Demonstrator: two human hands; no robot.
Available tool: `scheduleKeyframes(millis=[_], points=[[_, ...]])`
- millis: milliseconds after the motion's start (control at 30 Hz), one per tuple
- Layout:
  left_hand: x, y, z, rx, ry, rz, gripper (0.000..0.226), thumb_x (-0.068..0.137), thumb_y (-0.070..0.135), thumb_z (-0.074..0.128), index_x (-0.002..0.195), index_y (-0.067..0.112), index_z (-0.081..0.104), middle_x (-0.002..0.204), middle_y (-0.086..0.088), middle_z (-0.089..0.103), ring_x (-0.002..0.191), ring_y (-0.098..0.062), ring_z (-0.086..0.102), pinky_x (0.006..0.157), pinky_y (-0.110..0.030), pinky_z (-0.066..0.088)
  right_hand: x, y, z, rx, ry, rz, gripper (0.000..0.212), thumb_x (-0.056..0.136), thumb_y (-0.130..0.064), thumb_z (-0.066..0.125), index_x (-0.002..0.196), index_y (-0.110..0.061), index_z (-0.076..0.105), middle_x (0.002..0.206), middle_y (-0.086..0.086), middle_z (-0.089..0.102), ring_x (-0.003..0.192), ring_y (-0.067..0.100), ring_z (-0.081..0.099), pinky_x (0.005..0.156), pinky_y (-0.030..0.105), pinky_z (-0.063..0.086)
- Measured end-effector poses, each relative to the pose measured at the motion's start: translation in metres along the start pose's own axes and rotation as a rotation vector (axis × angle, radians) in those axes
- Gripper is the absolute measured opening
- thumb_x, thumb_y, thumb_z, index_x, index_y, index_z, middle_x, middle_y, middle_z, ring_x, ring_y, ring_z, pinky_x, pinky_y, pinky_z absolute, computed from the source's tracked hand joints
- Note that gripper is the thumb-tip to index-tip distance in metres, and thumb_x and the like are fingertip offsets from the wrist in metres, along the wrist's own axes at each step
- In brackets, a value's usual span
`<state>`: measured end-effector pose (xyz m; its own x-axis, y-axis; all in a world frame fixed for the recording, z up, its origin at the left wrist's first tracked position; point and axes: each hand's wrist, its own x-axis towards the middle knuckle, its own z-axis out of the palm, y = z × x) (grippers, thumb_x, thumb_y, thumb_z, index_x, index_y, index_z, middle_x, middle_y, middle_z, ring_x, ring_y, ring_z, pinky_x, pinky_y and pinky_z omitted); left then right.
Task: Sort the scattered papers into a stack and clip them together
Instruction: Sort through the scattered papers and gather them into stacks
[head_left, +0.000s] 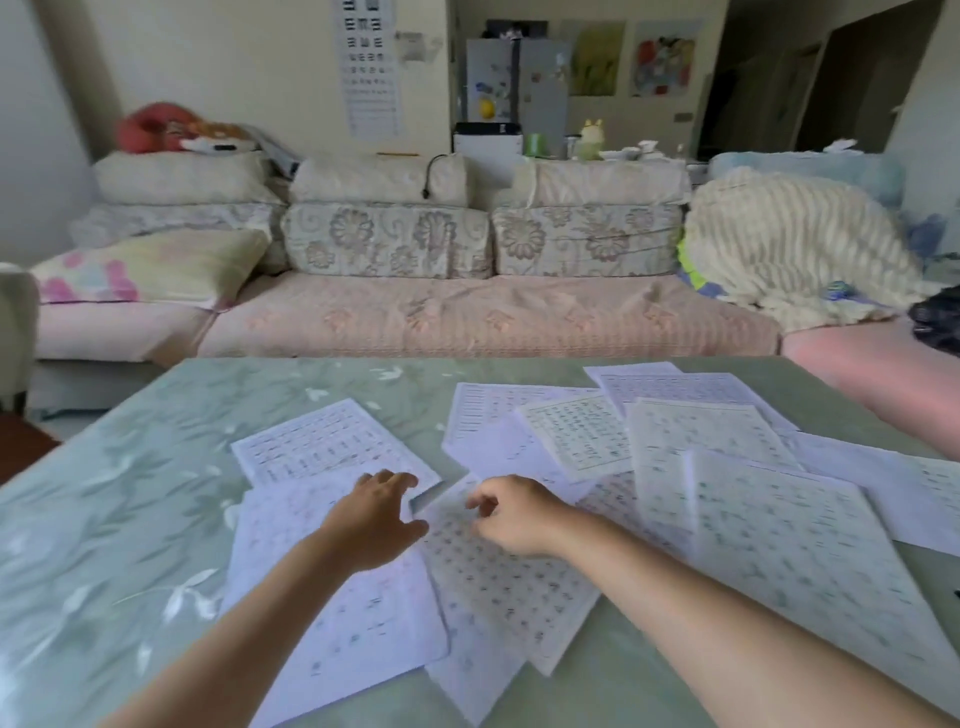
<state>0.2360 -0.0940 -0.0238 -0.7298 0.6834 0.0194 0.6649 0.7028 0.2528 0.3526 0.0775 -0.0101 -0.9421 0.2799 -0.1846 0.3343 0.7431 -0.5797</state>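
Observation:
Several white printed sheets lie scattered and overlapping on the green patterned table (130, 499). One sheet (322, 441) lies alone at the left rear, and a heap of sheets (691, 431) spreads across the right half. My left hand (379, 514) hovers over or rests on a near sheet (343, 613), fingers stretched forward and spread. My right hand (511, 514) is just beside it above a slanted sheet (509, 587). Its fingers are loosely curled, thumb and forefinger apart, with nothing between them. A large sheet (795, 561) lies at the near right.
A sofa (467, 317) with cushions and a striped blanket (789, 244) runs along the table's far edge. A small dark object (956, 592) shows at the right frame edge. The table's left part carries no papers.

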Motion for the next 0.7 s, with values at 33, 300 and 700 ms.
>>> scheduleKeyframes(millis=[33, 300, 700], points=[[-0.005, -0.017, -0.004, 0.042, -0.045, -0.005, 0.077, 0.08, 0.06, 0.062, 0.146, 0.029, 0.035, 0.149, 0.006, 0.037, 0.137, -0.019, 0.03, 0.107, -0.036, 0.034, 0.007, -0.009, 0.008, -0.003, -0.007, -0.006, 0.042, 0.091, -0.029, 0.062, 0.132, -0.023, 0.06, 0.124, -0.002, 0.06, 0.115, 0.017, 0.057, 0.094, 0.024, 0.043], [-0.03, -0.095, 0.002, 0.031, -0.297, -0.018, 0.149, 0.024, 0.104, 0.035, 0.153, 0.036, 0.004, 0.162, 0.005, -0.007, 0.149, -0.019, -0.008, 0.121, -0.042, 0.004, 0.068, -0.067, 0.06, 0.152, 0.048, 0.152, 0.046, 0.085, -0.022, 0.063, 0.13, -0.011, 0.061, 0.131, 0.007, 0.061, 0.116, 0.027, 0.06, 0.089, 0.029, 0.048], [-0.018, -0.103, 0.006, -0.04, -0.088, -0.019, 0.112, 0.067, 0.08, 0.058, 0.152, 0.025, 0.012, 0.161, 0.006, 0.006, 0.148, -0.021, 0.004, 0.119, -0.045, 0.014, 0.117, -0.076, 0.06, 0.358, -0.028, 0.341, 0.018, 0.077, -0.011, 0.077, 0.092, -0.004, 0.07, 0.089, 0.014, 0.072, 0.063, 0.023, 0.06, 0.051, 0.025, 0.043]])
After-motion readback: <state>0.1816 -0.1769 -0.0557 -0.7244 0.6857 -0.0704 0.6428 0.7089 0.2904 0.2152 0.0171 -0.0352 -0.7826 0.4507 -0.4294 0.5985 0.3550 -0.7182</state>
